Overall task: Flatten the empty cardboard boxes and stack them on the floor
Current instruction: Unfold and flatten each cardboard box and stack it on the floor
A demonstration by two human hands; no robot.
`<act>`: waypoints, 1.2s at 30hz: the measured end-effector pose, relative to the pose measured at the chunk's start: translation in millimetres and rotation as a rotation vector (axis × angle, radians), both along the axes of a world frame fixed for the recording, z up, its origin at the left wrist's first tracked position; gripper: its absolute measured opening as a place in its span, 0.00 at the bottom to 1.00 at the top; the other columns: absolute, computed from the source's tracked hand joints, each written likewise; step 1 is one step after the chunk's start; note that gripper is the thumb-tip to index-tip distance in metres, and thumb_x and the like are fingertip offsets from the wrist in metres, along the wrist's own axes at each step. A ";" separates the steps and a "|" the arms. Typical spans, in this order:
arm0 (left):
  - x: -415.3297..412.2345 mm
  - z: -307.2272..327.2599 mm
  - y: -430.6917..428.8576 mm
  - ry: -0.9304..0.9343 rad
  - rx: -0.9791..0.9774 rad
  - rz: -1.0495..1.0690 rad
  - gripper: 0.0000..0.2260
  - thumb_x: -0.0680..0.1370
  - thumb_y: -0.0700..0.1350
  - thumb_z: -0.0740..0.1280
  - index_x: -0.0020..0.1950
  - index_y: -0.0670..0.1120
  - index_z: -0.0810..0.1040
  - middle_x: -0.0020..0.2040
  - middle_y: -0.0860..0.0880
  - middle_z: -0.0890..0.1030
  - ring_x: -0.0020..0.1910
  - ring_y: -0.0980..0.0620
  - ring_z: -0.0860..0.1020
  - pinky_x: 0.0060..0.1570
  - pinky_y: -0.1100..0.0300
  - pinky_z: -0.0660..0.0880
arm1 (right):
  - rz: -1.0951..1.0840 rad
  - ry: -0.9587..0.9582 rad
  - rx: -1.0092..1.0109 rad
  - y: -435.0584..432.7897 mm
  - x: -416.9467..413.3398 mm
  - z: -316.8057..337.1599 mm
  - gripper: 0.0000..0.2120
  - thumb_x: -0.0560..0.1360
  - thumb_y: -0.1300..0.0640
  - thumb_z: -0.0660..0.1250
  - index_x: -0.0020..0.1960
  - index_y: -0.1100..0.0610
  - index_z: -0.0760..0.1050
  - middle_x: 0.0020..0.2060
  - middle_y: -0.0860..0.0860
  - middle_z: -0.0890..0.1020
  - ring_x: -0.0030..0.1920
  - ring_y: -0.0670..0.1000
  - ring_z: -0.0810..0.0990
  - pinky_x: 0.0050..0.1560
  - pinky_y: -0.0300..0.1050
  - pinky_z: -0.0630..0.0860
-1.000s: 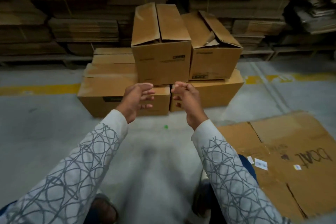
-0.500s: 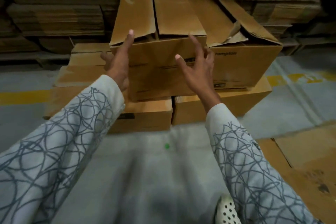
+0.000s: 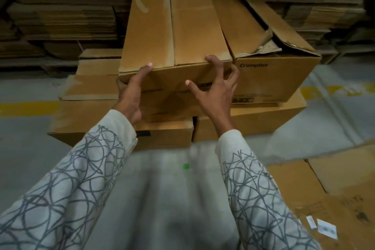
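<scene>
Cardboard edge under your fingertips (image 3: 211, 59): your left hand (image 3: 132, 91) grips the closed box (image 3: 176, 22) at its near left corner, and your right hand (image 3: 216, 91) hooks its top front edge, thumb on the face. The box sits atop the lower boxes (image 3: 172, 133), just beside the torn box (image 3: 274, 79). Risk: a one-finger hook slips, or the pull drags the neighbour. Half a second ago your hands were open, only reaching.

floor (image 3: 162, 199): grey concrete | yellow line (image 3: 28, 105): across floor | bundled cardboard stacks (image 3: 60, 20): along back | light: dim
</scene>
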State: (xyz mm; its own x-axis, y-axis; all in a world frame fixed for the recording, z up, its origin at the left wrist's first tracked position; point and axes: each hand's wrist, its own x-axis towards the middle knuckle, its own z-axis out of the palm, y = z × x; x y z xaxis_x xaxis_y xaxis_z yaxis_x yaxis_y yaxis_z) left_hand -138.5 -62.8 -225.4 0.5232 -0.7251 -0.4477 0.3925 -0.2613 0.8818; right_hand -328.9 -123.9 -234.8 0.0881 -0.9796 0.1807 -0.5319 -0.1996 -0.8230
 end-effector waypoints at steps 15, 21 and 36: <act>-65.2 -11.6 167.0 0.013 0.020 0.207 0.55 0.61 0.68 0.80 0.82 0.61 0.56 0.76 0.54 0.70 0.73 0.45 0.69 0.73 0.34 0.65 | -0.168 -0.479 0.312 128.6 -73.2 0.1 0.27 0.78 0.31 0.63 0.72 0.42 0.71 0.74 0.48 0.66 0.74 0.53 0.66 0.76 0.62 0.65; -66.6 -17.4 212.9 0.173 0.040 0.178 0.29 0.77 0.73 0.58 0.75 0.62 0.71 0.68 0.55 0.77 0.71 0.42 0.72 0.67 0.30 0.62 | -0.067 -0.631 0.677 143.3 -116.7 -9.8 0.27 0.81 0.28 0.51 0.66 0.42 0.78 0.68 0.43 0.78 0.67 0.50 0.73 0.71 0.68 0.64; -42.3 -144.0 165.5 0.554 0.226 0.207 0.32 0.79 0.65 0.57 0.78 0.48 0.66 0.78 0.40 0.67 0.78 0.36 0.63 0.74 0.29 0.59 | -0.233 -0.790 1.081 113.7 -96.3 -104.5 0.41 0.72 0.24 0.64 0.79 0.41 0.65 0.78 0.49 0.67 0.75 0.63 0.65 0.67 0.75 0.67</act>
